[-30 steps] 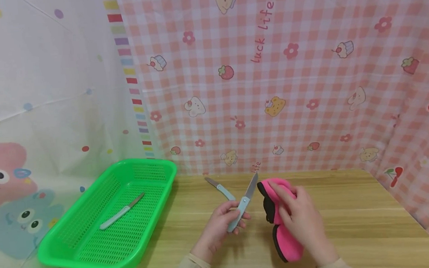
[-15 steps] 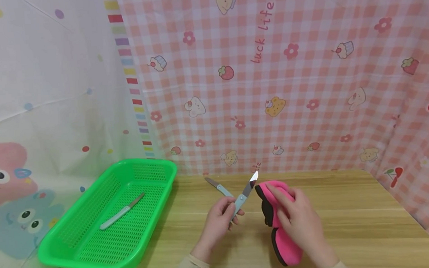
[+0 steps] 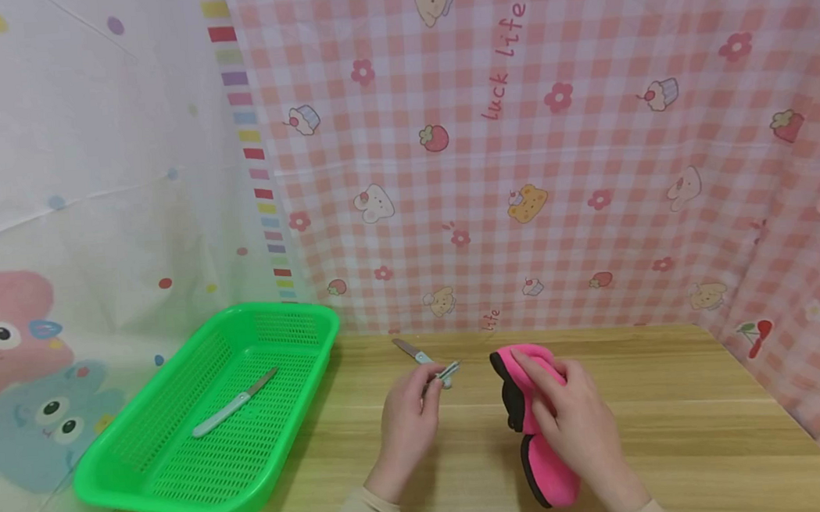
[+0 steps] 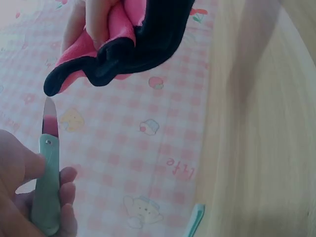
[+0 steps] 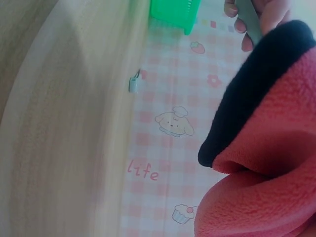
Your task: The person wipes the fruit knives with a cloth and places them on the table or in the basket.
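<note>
My left hand (image 3: 406, 417) grips a small knife (image 4: 47, 182) by its pale blue-green handle. In the left wrist view its blade points up toward a pink fleecy cloth piece (image 3: 556, 474) with black edging; in the head view the knife is foreshortened and partly hidden by fingers. That cloth piece is held by my right hand (image 3: 578, 426), whose index finger lies along its top; its exact kind I cannot tell. Behind the left hand, another knife (image 3: 410, 351) of the same sort lies on the table, its handle partly covered.
On the left stands a green perforated plastic basket (image 3: 186, 511), with a further knife (image 3: 232, 408) lying in it. A pink checked curtain (image 3: 495, 266) hangs along the back of the wooden table (image 3: 695, 426). White printed fabric (image 3: 126, 226) covers the left side.
The left hand has turned the knife, so its blade no longer shows broadside in the head view, and has shifted slightly left. The right hand and pink cloth piece have barely moved.
</note>
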Action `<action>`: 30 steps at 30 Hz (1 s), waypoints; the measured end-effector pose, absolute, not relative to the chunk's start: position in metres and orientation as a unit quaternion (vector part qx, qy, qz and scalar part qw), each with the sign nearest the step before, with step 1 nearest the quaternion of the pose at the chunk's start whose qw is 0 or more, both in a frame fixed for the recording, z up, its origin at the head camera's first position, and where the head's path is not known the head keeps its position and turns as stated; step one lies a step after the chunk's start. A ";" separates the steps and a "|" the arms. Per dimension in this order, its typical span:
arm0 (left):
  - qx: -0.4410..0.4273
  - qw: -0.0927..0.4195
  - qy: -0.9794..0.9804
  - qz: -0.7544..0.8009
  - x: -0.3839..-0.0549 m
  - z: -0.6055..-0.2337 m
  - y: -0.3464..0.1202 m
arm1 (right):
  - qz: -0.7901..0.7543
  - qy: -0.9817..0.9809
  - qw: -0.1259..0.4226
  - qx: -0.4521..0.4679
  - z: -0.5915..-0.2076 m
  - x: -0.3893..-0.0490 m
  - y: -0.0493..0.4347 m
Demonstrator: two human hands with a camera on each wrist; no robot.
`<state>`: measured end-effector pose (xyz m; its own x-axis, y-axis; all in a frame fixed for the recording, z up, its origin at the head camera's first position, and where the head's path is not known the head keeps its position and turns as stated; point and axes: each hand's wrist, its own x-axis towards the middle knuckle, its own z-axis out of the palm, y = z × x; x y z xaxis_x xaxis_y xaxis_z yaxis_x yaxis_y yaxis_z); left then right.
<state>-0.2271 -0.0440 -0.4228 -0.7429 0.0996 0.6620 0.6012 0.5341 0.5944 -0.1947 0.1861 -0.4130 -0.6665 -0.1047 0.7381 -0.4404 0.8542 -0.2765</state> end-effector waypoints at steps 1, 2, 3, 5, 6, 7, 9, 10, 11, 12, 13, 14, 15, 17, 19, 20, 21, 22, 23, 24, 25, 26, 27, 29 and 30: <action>-0.215 0.313 -0.828 -0.413 -0.227 -0.423 -0.044 | 0.222 -0.886 0.378 0.153 -0.413 -0.195 0.186; -0.218 0.333 -0.829 -0.393 -0.228 -0.423 -0.045 | 0.222 -0.886 0.378 0.153 -0.413 -0.195 0.186; -0.219 0.350 -0.830 -0.375 -0.228 -0.423 -0.045 | 0.223 -0.886 0.378 0.153 -0.413 -0.195 0.186; -0.219 0.380 -0.831 -0.343 -0.230 -0.424 -0.046 | 0.223 -0.885 0.378 0.153 -0.413 -0.195 0.187; -0.220 0.394 -0.830 -0.328 -0.230 -0.424 -0.047 | 0.223 -0.885 0.378 0.154 -0.413 -0.195 0.187; -0.220 0.407 -0.829 -0.314 -0.231 -0.424 -0.047 | 0.223 -0.885 0.378 0.155 -0.413 -0.195 0.187; -0.219 0.431 -0.827 -0.287 -0.232 -0.426 -0.048 | 0.224 -0.885 0.378 0.156 -0.413 -0.195 0.187; -0.220 0.443 -0.824 -0.276 -0.232 -0.426 -0.048 | 0.223 -0.885 0.378 0.156 -0.413 -0.194 0.187; -0.221 0.454 -0.821 -0.266 -0.233 -0.426 -0.049 | 0.223 -0.885 0.378 0.156 -0.413 -0.194 0.187; -0.222 0.463 -0.818 -0.258 -0.233 -0.426 -0.049 | 0.223 -0.885 0.378 0.156 -0.413 -0.194 0.187; -0.222 0.471 -0.816 -0.251 -0.233 -0.426 -0.049 | 0.222 -0.885 0.379 0.156 -0.413 -0.194 0.187; -0.222 0.478 -0.814 -0.243 -0.234 -0.426 -0.049 | 0.222 -0.885 0.379 0.156 -0.412 -0.194 0.186; -0.223 0.484 -0.813 -0.238 -0.234 -0.426 -0.050 | 0.220 -0.885 0.379 0.157 -0.412 -0.194 0.186; -0.223 0.495 -0.809 -0.226 -0.234 -0.426 -0.050 | 0.219 -0.885 0.378 0.159 -0.412 -0.193 0.185; -0.222 0.504 -0.807 -0.214 -0.234 -0.426 -0.050 | 0.217 -0.885 0.379 0.163 -0.411 -0.193 0.183; -0.223 0.510 -0.804 -0.208 -0.234 -0.426 -0.050 | 0.217 -0.884 0.379 0.166 -0.410 -0.192 0.182; -0.222 0.516 -0.802 -0.203 -0.234 -0.426 -0.049 | 0.216 -0.884 0.379 0.169 -0.409 -0.192 0.181; -0.222 0.522 -0.799 -0.197 -0.235 -0.427 -0.049 | 0.216 -0.883 0.379 0.173 -0.409 -0.192 0.179; -0.222 0.526 -0.799 -0.192 -0.235 -0.427 -0.049 | 0.214 -0.883 0.379 0.176 -0.408 -0.192 0.178; -0.221 0.530 -0.797 -0.188 -0.235 -0.428 -0.049 | 0.211 -0.883 0.380 0.179 -0.408 -0.192 0.176; -0.220 0.533 -0.796 -0.185 -0.235 -0.428 -0.049 | 0.210 -0.883 0.379 0.182 -0.408 -0.192 0.174; -0.220 0.535 -0.795 -0.183 -0.235 -0.429 -0.049 | 0.210 -0.882 0.379 0.184 -0.408 -0.192 0.172; -0.220 0.537 -0.794 -0.181 -0.235 -0.429 -0.048 | 0.206 -0.883 0.378 0.185 -0.408 -0.192 0.171; -0.221 0.540 -0.792 -0.179 -0.234 -0.429 -0.048 | 0.204 -0.884 0.379 0.186 -0.408 -0.192 0.167; -0.222 0.542 -0.791 -0.177 -0.234 -0.429 -0.048 | 0.203 -0.885 0.376 0.184 -0.408 -0.191 0.165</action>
